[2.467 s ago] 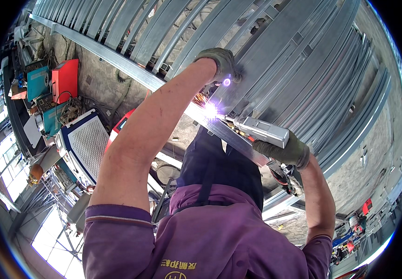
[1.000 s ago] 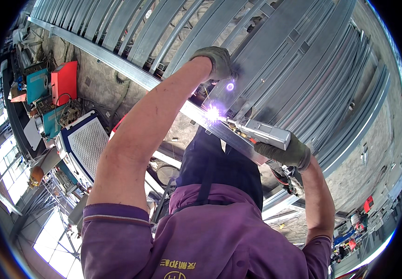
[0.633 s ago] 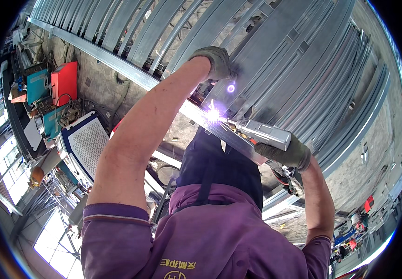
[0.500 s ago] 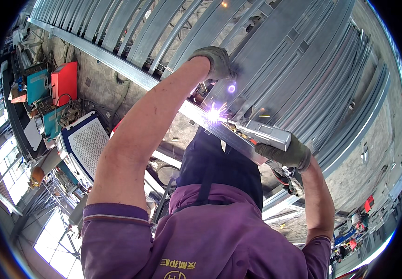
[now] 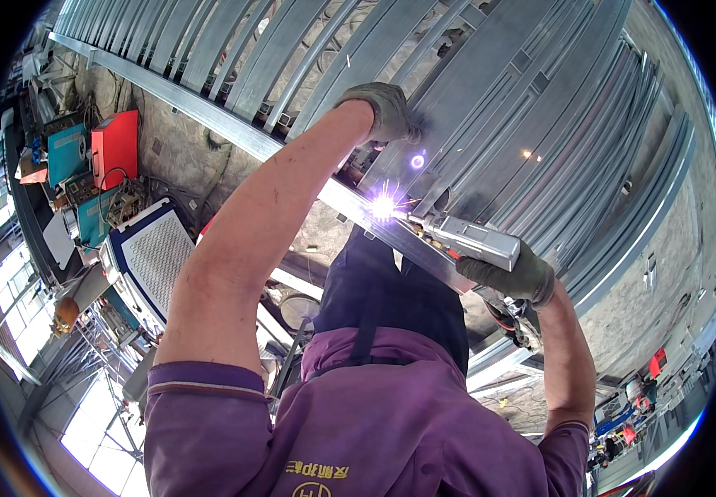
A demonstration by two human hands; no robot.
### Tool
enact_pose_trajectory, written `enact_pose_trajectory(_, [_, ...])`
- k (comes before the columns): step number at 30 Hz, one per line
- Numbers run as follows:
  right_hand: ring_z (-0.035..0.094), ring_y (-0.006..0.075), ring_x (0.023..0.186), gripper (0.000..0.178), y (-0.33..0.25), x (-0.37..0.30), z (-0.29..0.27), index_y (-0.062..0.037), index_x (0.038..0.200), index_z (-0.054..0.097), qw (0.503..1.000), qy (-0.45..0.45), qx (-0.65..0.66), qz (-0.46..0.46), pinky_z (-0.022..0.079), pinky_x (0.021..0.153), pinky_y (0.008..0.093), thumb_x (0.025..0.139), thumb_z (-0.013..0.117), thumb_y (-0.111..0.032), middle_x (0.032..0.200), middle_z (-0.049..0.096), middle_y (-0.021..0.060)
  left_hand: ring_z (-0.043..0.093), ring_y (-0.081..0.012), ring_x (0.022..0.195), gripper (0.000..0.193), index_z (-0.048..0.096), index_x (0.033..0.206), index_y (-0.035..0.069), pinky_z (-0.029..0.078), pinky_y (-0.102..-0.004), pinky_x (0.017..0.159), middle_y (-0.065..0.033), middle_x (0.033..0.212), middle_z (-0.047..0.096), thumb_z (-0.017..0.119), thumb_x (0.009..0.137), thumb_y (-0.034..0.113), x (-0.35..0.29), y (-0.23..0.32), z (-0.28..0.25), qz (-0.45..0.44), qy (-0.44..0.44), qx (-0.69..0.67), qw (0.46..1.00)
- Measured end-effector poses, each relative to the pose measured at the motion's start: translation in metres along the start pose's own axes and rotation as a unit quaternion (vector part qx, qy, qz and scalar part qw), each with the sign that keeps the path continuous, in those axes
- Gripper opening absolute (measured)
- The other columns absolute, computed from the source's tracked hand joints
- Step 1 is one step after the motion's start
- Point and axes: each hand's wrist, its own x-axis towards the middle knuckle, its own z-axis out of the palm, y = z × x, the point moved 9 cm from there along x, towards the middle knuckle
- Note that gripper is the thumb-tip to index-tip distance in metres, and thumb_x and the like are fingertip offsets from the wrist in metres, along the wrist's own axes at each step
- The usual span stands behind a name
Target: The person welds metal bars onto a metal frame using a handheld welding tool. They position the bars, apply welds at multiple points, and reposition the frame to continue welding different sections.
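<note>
In a grey-green work glove, my right hand (image 5: 507, 273) is wrapped round a silver welding gun (image 5: 478, 240). The gun's nozzle points left at a bright weld spot with sparks, on the long steel rail (image 5: 412, 246) along the near edge of the metalwork. My left hand (image 5: 383, 114), gloved too, lies farther away over the flat grey steel bars (image 5: 466, 108). Its fingers are curled down and pressed together near the bars' ends; what they grip is hidden beneath the glove. Glare covers the joint under the nozzle.
A slatted steel frame (image 5: 209, 62) stretches to the far left. Bundled metal strips (image 5: 615, 157) lie at the right. Red (image 5: 115, 147) and teal machine boxes (image 5: 66, 154) stand on the floor at left, near a white and blue cabinet (image 5: 155, 261).
The welding gun, its bright spot and my right hand have shifted very slightly to the right. Sparks fly in a different pattern. My left hand stays in place.
</note>
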Motion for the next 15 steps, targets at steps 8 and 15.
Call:
enact_pose_trajectory(8, [0.078,0.0157,0.108,0.045,-0.0048,-0.004,-0.0003,-0.0059,0.135,0.076,1.0,-0.001,0.001,-0.009,0.064,0.093,0.0324,0.097,0.089,-0.026,0.119,0.083,0.0091,0.078,-0.0254,0.076,0.074,0.082,0.081,0.002,0.059,-0.0452,0.089,-0.0102,0.076,0.078,0.064,0.103,0.071,0.0012,-0.001,0.0015,-0.014,-0.006,-0.01,1.0])
enact_pose_trajectory(15, [0.078,0.0156,0.107,0.046,-0.0005,-0.0061,-0.0005,-0.006,0.135,0.076,1.0,-0.001,-0.005,0.007,0.064,0.093,0.0321,0.097,0.089,-0.027,0.12,0.083,0.009,0.079,-0.024,0.078,0.07,0.082,0.082,0.001,0.059,-0.0443,0.087,-0.0113,0.076,0.078,0.069,0.102,0.067,-0.0013,0.0003,-0.0012,-0.016,-0.004,0.001,1.0])
